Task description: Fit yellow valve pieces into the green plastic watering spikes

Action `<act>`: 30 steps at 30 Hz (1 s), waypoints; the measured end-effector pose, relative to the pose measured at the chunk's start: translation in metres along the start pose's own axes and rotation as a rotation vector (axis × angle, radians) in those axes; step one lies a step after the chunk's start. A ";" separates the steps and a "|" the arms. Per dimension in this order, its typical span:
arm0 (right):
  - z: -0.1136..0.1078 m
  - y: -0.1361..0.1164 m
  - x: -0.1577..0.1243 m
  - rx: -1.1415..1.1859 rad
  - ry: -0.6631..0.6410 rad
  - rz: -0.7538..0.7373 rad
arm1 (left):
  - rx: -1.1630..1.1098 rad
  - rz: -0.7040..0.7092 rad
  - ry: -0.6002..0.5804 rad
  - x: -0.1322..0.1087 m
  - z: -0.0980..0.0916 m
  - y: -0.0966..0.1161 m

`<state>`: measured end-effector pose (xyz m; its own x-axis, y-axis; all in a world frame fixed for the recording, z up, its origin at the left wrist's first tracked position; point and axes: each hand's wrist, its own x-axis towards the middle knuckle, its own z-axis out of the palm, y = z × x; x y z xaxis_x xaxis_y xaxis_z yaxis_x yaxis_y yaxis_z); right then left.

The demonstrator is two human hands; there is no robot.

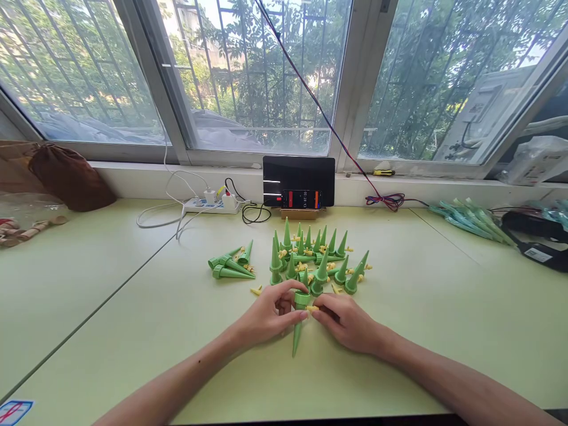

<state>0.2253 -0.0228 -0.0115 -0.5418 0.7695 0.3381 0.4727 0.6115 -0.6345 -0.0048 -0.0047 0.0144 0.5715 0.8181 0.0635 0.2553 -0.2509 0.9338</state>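
My left hand is closed round a green plastic watering spike, its collar up and its point down toward me. Between the thumb and fingers of my right hand is a small yellow valve, its inner end meeting the side of the spike; whether it is seated in the spike cannot be made out. Just beyond my hands stands a cluster of similar green spikes, many with yellow valves at their sides. Loose yellow valves lie near my left hand.
A smaller pile of green spikes lies to the left. Behind are a phone leaning on a black tablet, and a power strip with cables. Clear plastic bags and a black strap lie at right.
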 end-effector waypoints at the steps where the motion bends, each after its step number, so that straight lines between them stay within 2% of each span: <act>1: 0.000 0.000 0.000 -0.004 -0.004 -0.002 | 0.002 0.001 0.000 0.000 0.000 0.000; 30: -0.001 -0.002 0.000 -0.025 0.002 0.005 | 0.039 -0.004 -0.008 -0.001 -0.001 0.002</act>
<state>0.2250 -0.0233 -0.0099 -0.5377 0.7730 0.3366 0.4925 0.6120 -0.6188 -0.0057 -0.0052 0.0162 0.5764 0.8151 0.0573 0.2872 -0.2678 0.9197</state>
